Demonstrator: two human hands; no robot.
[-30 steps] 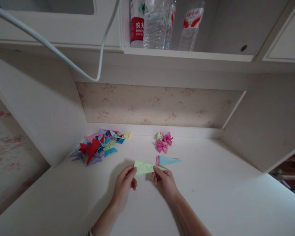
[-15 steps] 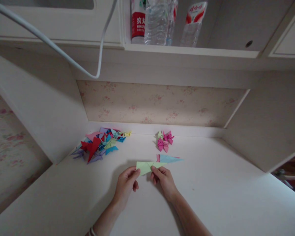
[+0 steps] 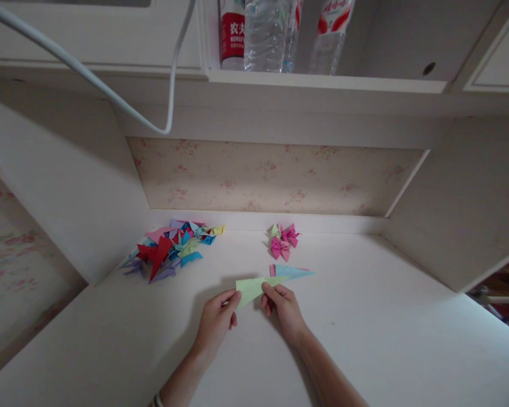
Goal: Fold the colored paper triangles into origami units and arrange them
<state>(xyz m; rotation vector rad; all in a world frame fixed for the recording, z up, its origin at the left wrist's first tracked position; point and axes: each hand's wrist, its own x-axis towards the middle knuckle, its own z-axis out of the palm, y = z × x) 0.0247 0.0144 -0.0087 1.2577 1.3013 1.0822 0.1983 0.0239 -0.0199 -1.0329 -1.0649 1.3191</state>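
A light green folded paper (image 3: 251, 289), long and tapering to the right, is held between my two hands just above the desk. My left hand (image 3: 219, 315) pinches its wide left end between thumb and fingers. Farther along, my right hand (image 3: 282, 310) grips the paper near its middle, thumb on top. Behind its narrow tip lies a light blue folded paper (image 3: 292, 272) of similar pointed shape, with a pink folded paper (image 3: 272, 270) showing beneath it.
A heap of colourful origami pieces (image 3: 169, 251) lies at the back left. Several small pink and green paper flowers (image 3: 283, 242) stand at the back middle. Plastic bottles (image 3: 265, 39) occupy the shelf above, and a white cable (image 3: 110, 96) hangs at upper left over the white desk (image 3: 385, 339).
The green paper has tilted and its left end looks wider, its crease lines less visible. My right hand has shifted very slightly right along it. The view has moved a little.
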